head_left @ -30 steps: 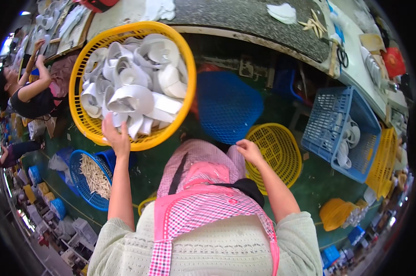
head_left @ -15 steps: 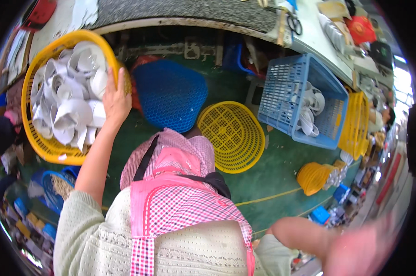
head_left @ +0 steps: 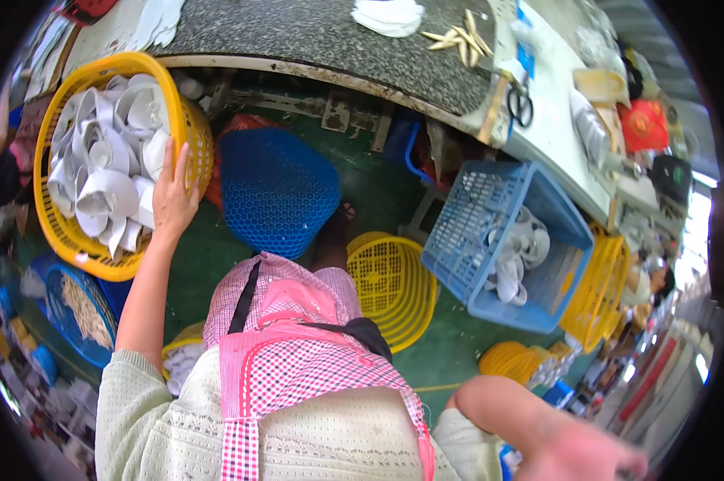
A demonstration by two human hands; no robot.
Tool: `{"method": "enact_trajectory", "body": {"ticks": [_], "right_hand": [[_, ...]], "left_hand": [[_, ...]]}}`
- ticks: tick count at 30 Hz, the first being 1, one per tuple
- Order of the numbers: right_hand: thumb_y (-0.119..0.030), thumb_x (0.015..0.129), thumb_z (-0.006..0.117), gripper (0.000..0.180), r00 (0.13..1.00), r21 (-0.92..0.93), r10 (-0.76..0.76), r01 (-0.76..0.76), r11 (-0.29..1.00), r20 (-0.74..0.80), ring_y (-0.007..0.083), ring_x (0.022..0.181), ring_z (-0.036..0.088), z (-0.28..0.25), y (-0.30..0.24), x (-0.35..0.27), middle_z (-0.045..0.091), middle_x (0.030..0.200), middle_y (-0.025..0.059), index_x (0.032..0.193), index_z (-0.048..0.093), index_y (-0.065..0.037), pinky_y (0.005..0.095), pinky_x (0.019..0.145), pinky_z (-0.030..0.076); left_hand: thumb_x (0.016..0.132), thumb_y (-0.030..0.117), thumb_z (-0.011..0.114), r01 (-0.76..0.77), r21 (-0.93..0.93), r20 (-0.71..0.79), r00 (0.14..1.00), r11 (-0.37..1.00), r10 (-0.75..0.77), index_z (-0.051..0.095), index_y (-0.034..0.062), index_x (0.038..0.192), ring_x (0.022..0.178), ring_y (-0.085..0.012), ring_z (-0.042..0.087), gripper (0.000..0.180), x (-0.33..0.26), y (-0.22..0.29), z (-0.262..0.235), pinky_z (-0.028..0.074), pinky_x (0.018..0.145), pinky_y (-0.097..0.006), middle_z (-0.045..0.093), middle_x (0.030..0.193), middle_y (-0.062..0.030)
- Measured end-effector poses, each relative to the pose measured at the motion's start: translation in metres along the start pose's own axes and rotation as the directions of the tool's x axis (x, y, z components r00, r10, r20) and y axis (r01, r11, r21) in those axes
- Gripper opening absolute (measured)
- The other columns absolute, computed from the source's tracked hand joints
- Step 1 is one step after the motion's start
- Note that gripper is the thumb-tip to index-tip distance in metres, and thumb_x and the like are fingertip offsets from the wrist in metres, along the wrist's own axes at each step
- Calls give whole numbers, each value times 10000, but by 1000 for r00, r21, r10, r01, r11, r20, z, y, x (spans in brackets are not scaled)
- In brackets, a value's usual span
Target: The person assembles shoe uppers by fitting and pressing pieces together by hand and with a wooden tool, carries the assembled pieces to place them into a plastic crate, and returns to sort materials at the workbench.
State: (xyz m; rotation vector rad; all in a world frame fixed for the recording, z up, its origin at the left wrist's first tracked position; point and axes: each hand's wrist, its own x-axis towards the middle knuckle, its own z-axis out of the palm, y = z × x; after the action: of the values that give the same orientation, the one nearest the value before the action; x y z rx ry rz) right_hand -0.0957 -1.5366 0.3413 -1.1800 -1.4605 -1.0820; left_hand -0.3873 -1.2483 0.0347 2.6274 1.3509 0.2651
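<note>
A tilted yellow plastic basket (head_left: 55,216) full of curved white pieces (head_left: 108,192) is at the left, its mouth facing me. My left hand (head_left: 173,196) lies against the basket's right rim with its fingers stretched out and apart. What supports the basket underneath is hidden. My right arm bends out to the lower right. My right hand (head_left: 586,458) is a pinkish blur there, its fingers not distinguishable, away from the baskets.
A stone-topped worktable (head_left: 298,48) holds white sheets (head_left: 387,16) and dark-handled scissors (head_left: 520,106). Below stand a blue mesh seat (head_left: 280,188), a yellow basket (head_left: 378,276) and a blue crate (head_left: 470,240) with white pieces. A blue basket (head_left: 53,309) is at the lower left.
My view has shifted, so more of the worktable shows. My left hand stays at the yellow basket's rim, slightly lower on it. The blurred right hand has moved left and lower.
</note>
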Motion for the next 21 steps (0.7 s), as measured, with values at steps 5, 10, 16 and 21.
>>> {"method": "enact_trajectory", "body": {"ticks": [5,10,16,21], "right_hand": [[-169,817,514,352,471,-374,803,-716,590,365,251,1159,430,-7,126,-179,486,1220,125,1140,530,-30,355,985,312],[-224,742,644,509,-383,-471,279,-636,611,880,313,1124,473,-35,142,-260,515,1191,169,1202,492,-69,370,950,363],[-260,725,654,505,-202,-394,355,-663,636,913,298,1023,514,9,160,-246,554,1100,146,1171,505,-74,379,898,393],[-220,740,631,460,54,-127,278,-795,593,959,294,1039,503,62,162,-212,555,1103,132,1149,510,-48,381,892,392]], "left_hand": [[701,131,648,78,157,-407,913,984,-7,255,119,1355,1002,-359,530,762,8,4,19,456,765,-415,354,1328,-197],[785,252,572,633,171,27,763,755,-646,393,209,1251,906,-372,575,501,-3,-2,19,458,734,-442,592,984,-197],[778,259,540,744,167,-17,658,647,-752,504,207,1105,863,-365,591,333,4,4,28,448,735,-464,626,906,-179],[782,246,540,752,139,44,645,644,-763,515,193,1075,890,-358,582,299,12,6,29,446,753,-447,616,920,-178]]}}
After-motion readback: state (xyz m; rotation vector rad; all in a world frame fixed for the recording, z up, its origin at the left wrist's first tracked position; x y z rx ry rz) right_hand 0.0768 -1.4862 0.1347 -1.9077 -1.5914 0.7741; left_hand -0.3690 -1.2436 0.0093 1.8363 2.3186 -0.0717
